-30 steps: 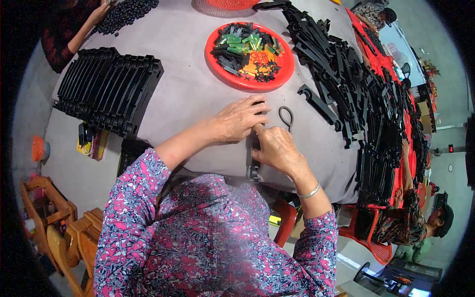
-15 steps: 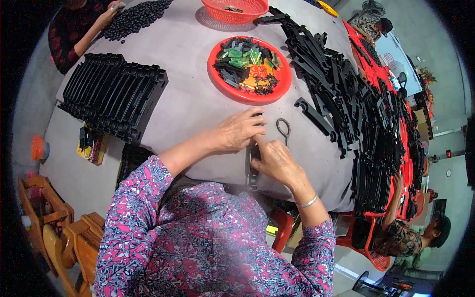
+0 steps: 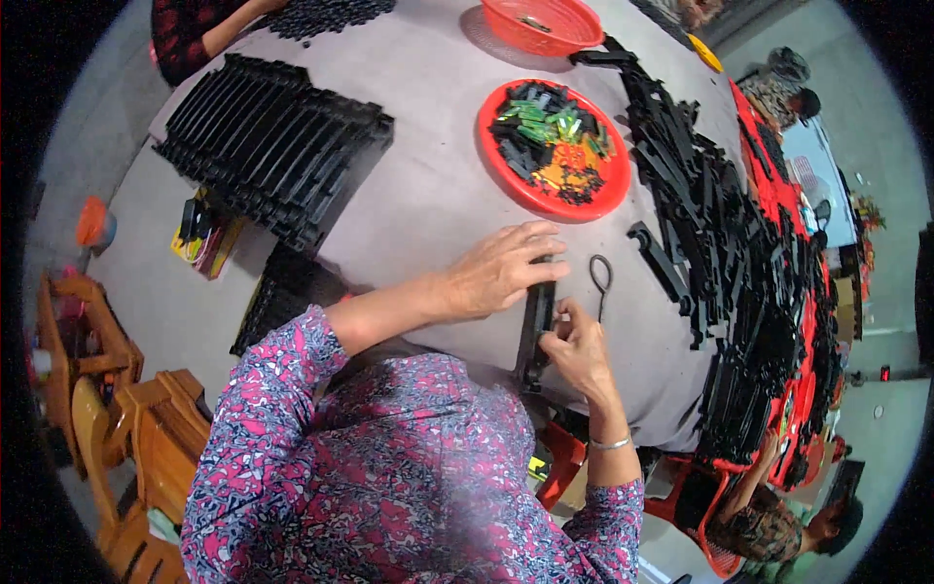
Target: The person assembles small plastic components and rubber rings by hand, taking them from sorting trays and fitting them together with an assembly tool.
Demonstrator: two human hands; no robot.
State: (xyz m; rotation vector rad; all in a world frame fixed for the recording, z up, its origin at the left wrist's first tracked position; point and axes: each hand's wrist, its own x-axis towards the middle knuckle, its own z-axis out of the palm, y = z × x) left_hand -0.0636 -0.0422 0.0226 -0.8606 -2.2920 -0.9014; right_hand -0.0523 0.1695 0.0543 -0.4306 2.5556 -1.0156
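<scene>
The black plastic bar [image 3: 535, 331] lies on the bench [image 3: 418, 200], its near end toward the body. The right hand [image 3: 581, 350] sits bent along its right side; whether it pinches anything I cannot tell. Farther up, the left hand [image 3: 501, 271] grips the bar's far end. Beyond sits a red tray [image 3: 498, 173].

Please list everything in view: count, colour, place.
Long part: one, black, under left hand
Tray: one, red, beyond hands
Small pieces: many, black, green, in tray
Basket: one, red, far side
Looped tool: one, dark, centre-right
Stacked parts: many, black, left
Loose parts: many, black, right
Bits: many, black, top left
Tablecloth: one, grey, centre
Wooden furniture: several, brown, lower left
Co-workers: at least three, edges
Left hand: one, bare, on long part
Right hand: one, bare, beside it
</scene>
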